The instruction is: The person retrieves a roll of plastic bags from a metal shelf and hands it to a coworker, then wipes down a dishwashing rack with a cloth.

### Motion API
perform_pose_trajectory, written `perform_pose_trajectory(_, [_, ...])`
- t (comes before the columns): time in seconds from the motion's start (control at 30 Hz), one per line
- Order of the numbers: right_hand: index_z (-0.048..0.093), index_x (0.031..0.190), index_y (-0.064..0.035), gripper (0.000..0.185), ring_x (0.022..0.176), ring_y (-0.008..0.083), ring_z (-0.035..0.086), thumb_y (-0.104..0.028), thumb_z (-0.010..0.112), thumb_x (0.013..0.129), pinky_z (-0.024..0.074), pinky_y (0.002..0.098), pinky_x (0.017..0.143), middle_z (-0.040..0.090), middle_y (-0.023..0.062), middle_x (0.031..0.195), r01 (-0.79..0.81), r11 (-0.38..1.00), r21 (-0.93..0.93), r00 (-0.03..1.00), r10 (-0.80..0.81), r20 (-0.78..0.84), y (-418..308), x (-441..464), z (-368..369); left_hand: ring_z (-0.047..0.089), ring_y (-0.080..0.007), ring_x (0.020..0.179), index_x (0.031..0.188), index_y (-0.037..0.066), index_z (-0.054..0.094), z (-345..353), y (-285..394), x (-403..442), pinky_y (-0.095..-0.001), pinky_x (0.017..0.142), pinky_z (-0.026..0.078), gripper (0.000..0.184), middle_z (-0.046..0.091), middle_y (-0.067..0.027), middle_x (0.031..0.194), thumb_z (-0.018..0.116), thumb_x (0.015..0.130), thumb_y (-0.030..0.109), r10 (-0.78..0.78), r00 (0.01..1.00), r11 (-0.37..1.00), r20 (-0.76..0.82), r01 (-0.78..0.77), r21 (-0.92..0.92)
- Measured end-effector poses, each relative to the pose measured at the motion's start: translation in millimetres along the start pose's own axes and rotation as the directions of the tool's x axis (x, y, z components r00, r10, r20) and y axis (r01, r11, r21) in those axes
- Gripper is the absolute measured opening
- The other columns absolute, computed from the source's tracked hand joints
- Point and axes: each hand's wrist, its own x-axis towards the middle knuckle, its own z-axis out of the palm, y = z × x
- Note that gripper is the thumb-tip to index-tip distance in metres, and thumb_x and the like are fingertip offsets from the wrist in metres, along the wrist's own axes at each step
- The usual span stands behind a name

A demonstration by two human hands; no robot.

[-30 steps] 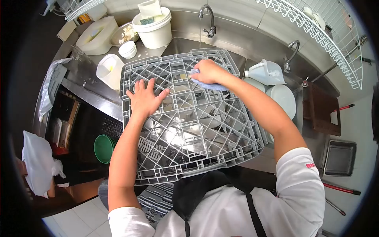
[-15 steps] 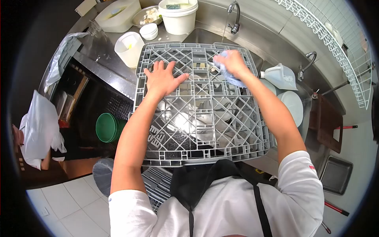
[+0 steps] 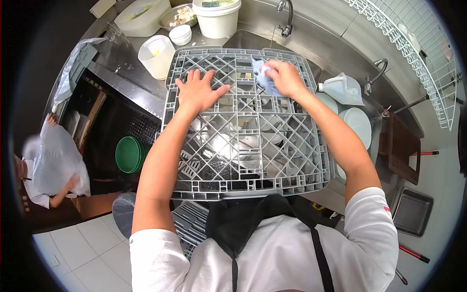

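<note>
A grey plastic lattice rack (image 3: pixel 249 125) lies in front of me over the sink area, its near edge close to my apron. My left hand (image 3: pixel 198 92) rests on its upper left part, fingers spread and holding nothing. On the upper right part, my right hand (image 3: pixel 284 78) is closed around a light blue cloth (image 3: pixel 267 85) that touches the lattice. Dishes and metal show dimly through the openings below, too broken up by the bars to name. Behind the rack, a thin stream of water falls from a faucet (image 3: pixel 287 19).
White tubs (image 3: pixel 216 18), a clear container (image 3: pixel 156 57) and a metal bowl (image 3: pixel 179 16) line the back left. Plates (image 3: pixel 357 127) and a plastic jug (image 3: pixel 342 89) stand at right, under a wire shelf (image 3: pixel 408 44). Green buckets (image 3: pixel 129 155) are at left, near another person (image 3: pixel 56 160).
My right hand has moved slightly left with the cloth across the rack. My left hand keeps its place on the lattice. At far left, the other person's arms have come more into sight.
</note>
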Motion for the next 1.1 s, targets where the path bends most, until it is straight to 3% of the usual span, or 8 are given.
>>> perform_pose_trajectory(0.13, [0.072, 0.113, -0.0083, 0.024, 0.095, 0.0311, 0.07, -0.019, 0.067, 0.092, 0.0542, 0.0378, 0.086, 0.072, 0.0144, 0.109, 0.232, 0.943, 0.237, 0.95, -0.272, 0.15, -39, 8, 7, 0.03, -0.0355, 0.149, 0.15, 0.021, 0.048, 10, -7, 4, -0.072, 0.113, 0.015, 0.069, 0.041, -0.0224, 0.155, 0.04, 0.097, 0.065, 0.026, 1.0, 0.998, 0.001, -0.026, -0.054])
perform_pose_trajectory(0.2, [0.072, 0.117, -0.0125, 0.029, 0.107, 0.0323, 0.069, -0.015, 0.067, 0.089, 0.0531, 0.0395, 0.094, 0.07, 0.0182, 0.119, 0.467, 0.882, -0.057, 0.883, -0.468, -0.01, -11, -2, 73, 0.03, -0.0359, 0.149, 0.151, 0.021, 0.047, 18, -14, 7, -0.0725, 0.114, 0.014, 0.067, 0.039, -0.0228, 0.156, 0.037, 0.099, 0.063, 0.043, 0.999, 0.996, -0.028, -0.046, -0.082])
perform_pose_trajectory(0.47, [0.057, 0.127, -0.0136, 0.047, 0.092, 0.0411, 0.07, -0.001, 0.06, 0.081, 0.0548, 0.0457, 0.08, 0.071, 0.0216, 0.107, 0.284, 0.939, 0.195, 0.939, -0.23, -0.256, -66, -26, 46, 0.035, -0.0386, 0.146, 0.151, 0.018, 0.045, 18, -15, 7, -0.068, 0.116, 0.017, 0.066, 0.041, -0.0221, 0.155, 0.045, 0.099, 0.059, 0.028, 0.98, 0.915, -0.195, -0.104, -0.391])
perform_pose_trajectory(0.53, [0.043, 0.136, -0.0095, 0.056, 0.105, 0.0454, 0.067, -0.005, 0.062, 0.084, 0.0533, 0.0487, 0.087, 0.07, 0.025, 0.113, 0.173, 0.963, 0.207, 0.983, -0.156, -0.093, -56, -42, 71, 0.044, -0.0407, 0.138, 0.15, 0.01, 0.044, 23, -2, -2, -0.0535, 0.116, 0.032, 0.068, 0.045, -0.021, 0.151, 0.064, 0.095, 0.045, 0.302, 0.919, 0.572, -0.254, -0.388, -0.723])
perform_pose_trajectory(0.67, [0.046, 0.143, -0.0032, 0.059, 0.123, 0.0413, 0.061, -0.003, 0.062, 0.086, 0.0484, 0.0405, 0.104, 0.061, 0.0241, 0.133, 0.107, 0.75, 0.653, 0.921, -0.321, 0.218, -27, -49, 61, 0.054, -0.0408, 0.126, 0.132, 0.008, 0.058, 10, 20, -41, -0.0461, 0.109, 0.04, 0.055, 0.06, -0.0186, 0.131, 0.079, 0.085, 0.027, 0.511, 0.824, 0.662, -0.245, -0.559, -0.499])
perform_pose_trajectory(0.9, [0.046, 0.151, -0.0155, 0.059, 0.147, 0.0385, 0.034, -0.044, 0.056, 0.1, 0.0217, 0.0537, 0.121, 0.042, 0.021, 0.155, 0.198, 0.87, -0.451, 0.98, -0.176, 0.091, 5, -112, 18, 0.063, -0.0249, 0.087, 0.106, 0.009, 0.066, -19, -30, -33, -0.0377, 0.079, 0.05, 0.016, 0.068, -0.0084, 0.091, 0.071, 0.092, 0.016, 0.247, 0.814, 0.681, -0.525, -0.532, -0.504])
perform_pose_trajectory(1.0, [0.044, 0.153, -0.0197, 0.064, 0.149, 0.0394, 0.03, -0.055, 0.05, 0.099, 0.0137, 0.0566, 0.122, 0.037, 0.0203, 0.159, 0.171, 0.892, -0.418, 0.985, -0.152, 0.077, 10, -114, 22, 0.061, -0.014, 0.082, 0.107, 0.006, 0.064, -81, -81, -24, -0.0304, 0.074, 0.05, 0.017, 0.068, -0.004, 0.092, 0.062, 0.101, 0.021, -0.057, 0.918, 0.537, -0.393, -0.303, -0.787])
perform_pose_trajectory(1.1, [0.044, 0.152, -0.0205, 0.064, 0.148, 0.0402, 0.031, -0.054, 0.052, 0.099, 0.0161, 0.0558, 0.122, 0.039, 0.0201, 0.158, 0.168, 0.89, -0.424, 0.986, -0.154, 0.066, 10, -114, 22, 0.061, -0.0147, 0.088, 0.112, 0.005, 0.063, -78, -102, -28, -0.03, 0.08, 0.049, 0.022, 0.068, -0.0047, 0.094, 0.064, 0.1, 0.024, 0.068, 0.914, 0.572, -0.399, -0.363, -0.736])
